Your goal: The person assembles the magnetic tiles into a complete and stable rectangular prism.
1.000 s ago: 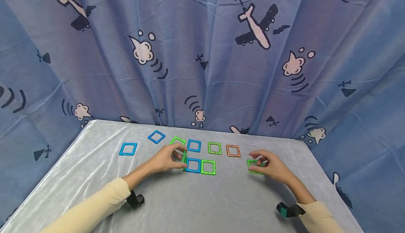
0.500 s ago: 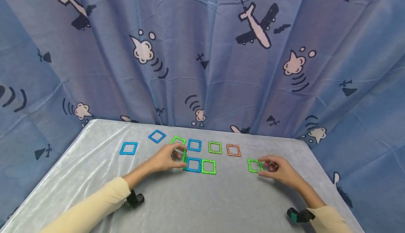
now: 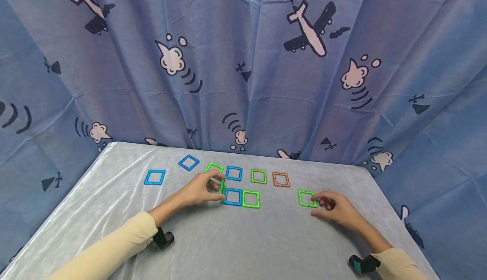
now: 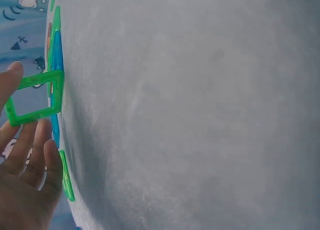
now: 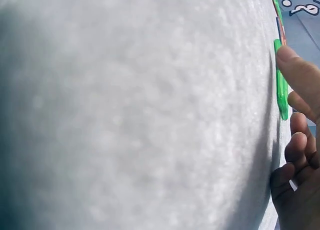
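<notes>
My left hand [image 3: 199,189] pinches a green square magnetic tile [image 4: 59,93], thumb on one edge and fingers on the opposite one. This tile stands upright at the left edge of a flat blue magnetic tile [image 3: 233,204]. Joined to the blue tile's right side lies a flat green tile [image 3: 250,206]. Over at the right, my right hand [image 3: 340,209] is beside another green tile [image 5: 281,83] lying flat. Its thumb and index finger are spread apart, with the index fingertip overlapping the tile's right edge in the head view.
Behind these lie a green tile [image 3: 214,165] partly covered by my left hand, a blue tile [image 3: 233,180], a green tile [image 3: 258,182] and an orange tile [image 3: 281,185]. Two blue tiles lie further left. A patterned curtain [image 3: 243,60] rises behind the pale cloth-covered table [image 3: 247,246].
My right hand has drawn back from over the right green tile to its right edge, rightward and slightly toward me. The left hand keeps its tile upright in the same place.
</notes>
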The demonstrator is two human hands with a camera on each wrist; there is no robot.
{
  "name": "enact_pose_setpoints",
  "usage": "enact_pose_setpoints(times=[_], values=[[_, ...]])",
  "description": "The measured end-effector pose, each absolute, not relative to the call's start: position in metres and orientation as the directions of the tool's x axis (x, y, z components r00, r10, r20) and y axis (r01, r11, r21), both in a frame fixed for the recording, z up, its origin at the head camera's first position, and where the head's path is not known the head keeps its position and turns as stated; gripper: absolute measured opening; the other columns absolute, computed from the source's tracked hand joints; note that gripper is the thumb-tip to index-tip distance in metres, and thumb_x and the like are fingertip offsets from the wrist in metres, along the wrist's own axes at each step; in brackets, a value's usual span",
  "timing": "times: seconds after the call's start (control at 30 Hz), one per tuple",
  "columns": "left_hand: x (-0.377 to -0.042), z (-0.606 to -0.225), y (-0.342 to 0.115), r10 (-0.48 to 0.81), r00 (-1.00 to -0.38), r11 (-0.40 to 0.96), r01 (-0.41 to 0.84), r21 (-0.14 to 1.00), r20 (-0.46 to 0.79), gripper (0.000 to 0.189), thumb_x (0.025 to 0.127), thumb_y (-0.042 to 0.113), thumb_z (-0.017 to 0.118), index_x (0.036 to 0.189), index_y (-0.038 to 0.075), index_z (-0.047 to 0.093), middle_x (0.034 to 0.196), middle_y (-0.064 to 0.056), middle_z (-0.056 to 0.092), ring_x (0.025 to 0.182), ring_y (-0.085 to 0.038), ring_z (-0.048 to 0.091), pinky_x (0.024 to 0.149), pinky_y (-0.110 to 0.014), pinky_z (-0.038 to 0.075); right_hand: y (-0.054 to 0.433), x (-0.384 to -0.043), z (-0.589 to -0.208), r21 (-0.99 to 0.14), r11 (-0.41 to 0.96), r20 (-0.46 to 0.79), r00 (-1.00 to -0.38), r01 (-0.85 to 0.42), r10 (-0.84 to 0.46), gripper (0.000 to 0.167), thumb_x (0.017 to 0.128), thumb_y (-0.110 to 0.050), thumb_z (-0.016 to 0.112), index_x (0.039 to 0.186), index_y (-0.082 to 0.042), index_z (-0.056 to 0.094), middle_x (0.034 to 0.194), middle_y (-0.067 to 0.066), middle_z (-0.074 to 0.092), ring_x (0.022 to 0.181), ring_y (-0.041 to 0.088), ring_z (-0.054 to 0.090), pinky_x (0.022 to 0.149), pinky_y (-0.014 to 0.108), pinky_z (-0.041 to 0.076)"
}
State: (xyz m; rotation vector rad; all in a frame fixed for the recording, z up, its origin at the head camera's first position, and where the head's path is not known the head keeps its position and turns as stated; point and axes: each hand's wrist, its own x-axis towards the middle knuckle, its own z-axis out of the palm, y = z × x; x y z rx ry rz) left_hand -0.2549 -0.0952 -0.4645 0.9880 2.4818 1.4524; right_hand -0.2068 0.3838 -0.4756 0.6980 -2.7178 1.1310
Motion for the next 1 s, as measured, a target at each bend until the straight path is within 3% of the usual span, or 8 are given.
enact_pose_setpoints(times=[0.37, 0.7, 1.0], values=[[-0.2554, -0.4652, -0.0986, 0.588, -0.779, 0.331, 0.477, 0.814, 0.217, 0.058, 0.084, 0.02, 0.088, 0.132, 0.002, 0.061, 0.125, -0.014, 0.065, 0.098, -0.021, 0.068, 0.079, -0.034, 0.057, 0.3756, -0.2054, -0.4702, -0.64, 0.623, 0.274, -0.891, -0.45, -0.362, 0.027, 0.078, -0.007, 0.089, 0.1, -0.006, 0.076, 0.083, 0.004, 0.06, 0.067, 0.018, 0.05, 0.057, 0.025, 0.04], [-0.2545, -0.4644, -0.0999, 0.611, -0.757, 0.305, 0.496, 0.813, 0.232, 0.06, 0.087, 0.018, 0.084, 0.138, 0.001, 0.059, 0.129, -0.016, 0.063, 0.1, -0.024, 0.068, 0.08, -0.039, 0.057, 0.3749, -0.2096, -0.4721, -0.619, 0.645, 0.263, -0.892, -0.448, -0.368, 0.017, 0.08, -0.005, 0.087, 0.094, -0.009, 0.077, 0.079, -0.003, 0.058, 0.066, 0.008, 0.049, 0.056, 0.024, 0.041], [-0.2535, -0.4638, -0.0994, 0.61, -0.757, 0.295, 0.492, 0.819, 0.235, 0.06, 0.088, 0.016, 0.082, 0.14, 0.0, 0.056, 0.129, -0.015, 0.064, 0.098, -0.025, 0.069, 0.079, -0.039, 0.057, 0.3737, -0.2097, -0.4716, -0.621, 0.63, 0.283, -0.883, -0.467, -0.375, 0.014, 0.082, -0.002, 0.085, 0.09, -0.011, 0.078, 0.078, -0.006, 0.058, 0.066, 0.007, 0.05, 0.055, 0.023, 0.042]])
